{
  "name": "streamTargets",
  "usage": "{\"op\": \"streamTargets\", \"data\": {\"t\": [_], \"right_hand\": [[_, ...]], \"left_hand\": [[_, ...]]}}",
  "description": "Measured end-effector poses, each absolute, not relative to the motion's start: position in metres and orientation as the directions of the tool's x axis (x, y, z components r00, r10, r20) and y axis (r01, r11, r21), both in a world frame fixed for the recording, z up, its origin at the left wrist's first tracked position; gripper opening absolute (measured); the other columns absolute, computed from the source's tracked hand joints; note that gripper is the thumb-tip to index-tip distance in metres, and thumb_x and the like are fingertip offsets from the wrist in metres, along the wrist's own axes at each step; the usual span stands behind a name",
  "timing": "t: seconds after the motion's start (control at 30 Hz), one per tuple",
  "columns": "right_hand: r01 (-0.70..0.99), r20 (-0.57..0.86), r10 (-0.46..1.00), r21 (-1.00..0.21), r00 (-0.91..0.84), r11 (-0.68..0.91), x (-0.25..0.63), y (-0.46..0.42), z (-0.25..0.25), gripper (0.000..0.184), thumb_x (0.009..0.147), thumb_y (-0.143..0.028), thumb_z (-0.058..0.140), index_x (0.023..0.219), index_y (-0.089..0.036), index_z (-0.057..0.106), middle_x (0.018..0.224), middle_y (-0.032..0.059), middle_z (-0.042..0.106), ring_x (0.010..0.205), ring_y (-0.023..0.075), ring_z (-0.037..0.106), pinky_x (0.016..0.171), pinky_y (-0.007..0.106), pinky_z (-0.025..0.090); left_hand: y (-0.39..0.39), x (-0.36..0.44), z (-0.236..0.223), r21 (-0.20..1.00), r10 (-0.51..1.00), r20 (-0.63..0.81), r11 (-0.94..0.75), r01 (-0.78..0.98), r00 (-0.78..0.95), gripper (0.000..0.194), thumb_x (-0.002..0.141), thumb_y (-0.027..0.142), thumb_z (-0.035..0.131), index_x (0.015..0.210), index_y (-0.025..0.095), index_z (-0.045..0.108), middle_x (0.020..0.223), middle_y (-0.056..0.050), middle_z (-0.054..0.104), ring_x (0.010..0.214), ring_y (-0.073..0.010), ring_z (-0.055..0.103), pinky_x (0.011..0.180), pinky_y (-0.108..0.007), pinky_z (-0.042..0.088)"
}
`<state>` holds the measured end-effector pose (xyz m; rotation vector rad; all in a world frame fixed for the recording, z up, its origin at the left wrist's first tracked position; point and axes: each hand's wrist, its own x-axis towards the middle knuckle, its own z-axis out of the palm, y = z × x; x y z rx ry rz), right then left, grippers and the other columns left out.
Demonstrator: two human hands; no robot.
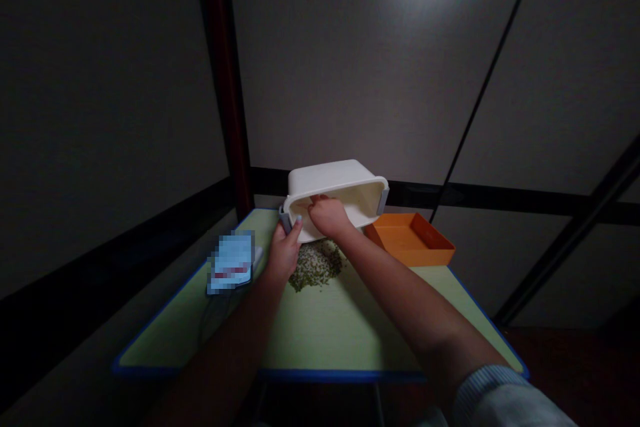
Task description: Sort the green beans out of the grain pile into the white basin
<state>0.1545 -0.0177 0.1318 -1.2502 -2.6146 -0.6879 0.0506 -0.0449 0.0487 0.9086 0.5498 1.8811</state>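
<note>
A white plastic tub (325,178) with grey end handles is tipped on its side above the table, its mouth facing me. My left hand (286,250) is closed on its left end, thumb over the rim by the handle. Inside the mouth is my right hand (329,215), its fingers curled toward the tub's left inner wall; what they hold, if anything, is hidden. Below the tub lies a loose heap of small green and whitish grains (315,267), spread on the tabletop.
An orange open tray (410,237) sits at the table's back right. On the left lies a pixelated blue, phone-like device (233,260) with a cable. The pale green table (320,337) has a blue edge; wall panels (350,80) stand close behind it.
</note>
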Motion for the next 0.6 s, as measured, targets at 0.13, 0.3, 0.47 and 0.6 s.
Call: {"op": "streamTargets", "data": {"t": [0.13,0.3,0.47,0.6], "right_hand": [[0.733,0.345,0.647,0.355,-0.680,0.581,0.161,-0.021,0.128,0.038,0.096,-0.021,0.032,0.124,-0.018,0.059,0.128,0.0161,0.055,0.103,0.0234,0.059,0.080,0.033,0.048],[0.700,0.352,0.608,0.425,-0.711,0.573,0.182,-0.034,0.113,0.031,0.096,-0.023,0.036,0.106,-0.016,0.065,0.115,0.0145,0.058,0.098,0.0244,0.056,0.077,0.036,0.043],[0.639,0.358,0.530,0.450,-0.769,0.624,0.197,-0.047,0.098,0.028,0.097,-0.024,0.038,0.103,-0.017,0.064,0.112,0.0132,0.059,0.097,0.0231,0.054,0.075,0.036,0.039],[0.604,0.359,0.486,0.448,-0.797,0.659,0.202,-0.053,0.091,0.028,0.097,-0.023,0.038,0.103,-0.016,0.064,0.114,0.0133,0.059,0.095,0.0216,0.053,0.075,0.035,0.037]], "left_hand": [[-0.045,0.052,0.049,0.687,0.885,0.359,-0.466,-0.557,-0.298,0.055,0.068,0.034,0.077,0.119,0.023,0.058,0.115,-0.006,0.070,0.118,-0.0219,0.059,0.104,-0.037,0.043],[-0.044,0.053,0.051,0.670,0.879,0.357,-0.477,-0.570,-0.315,0.056,0.070,0.035,0.076,0.121,0.024,0.056,0.115,-0.005,0.070,0.115,-0.0215,0.061,0.102,-0.037,0.044],[-0.042,0.052,0.050,0.663,0.875,0.356,-0.483,-0.572,-0.327,0.056,0.068,0.034,0.077,0.119,0.022,0.058,0.111,-0.005,0.071,0.112,-0.0220,0.063,0.102,-0.038,0.045],[-0.041,0.051,0.049,0.660,0.872,0.361,-0.489,-0.570,-0.331,0.056,0.068,0.035,0.077,0.119,0.022,0.057,0.111,-0.006,0.071,0.113,-0.0223,0.062,0.102,-0.038,0.044]]}}
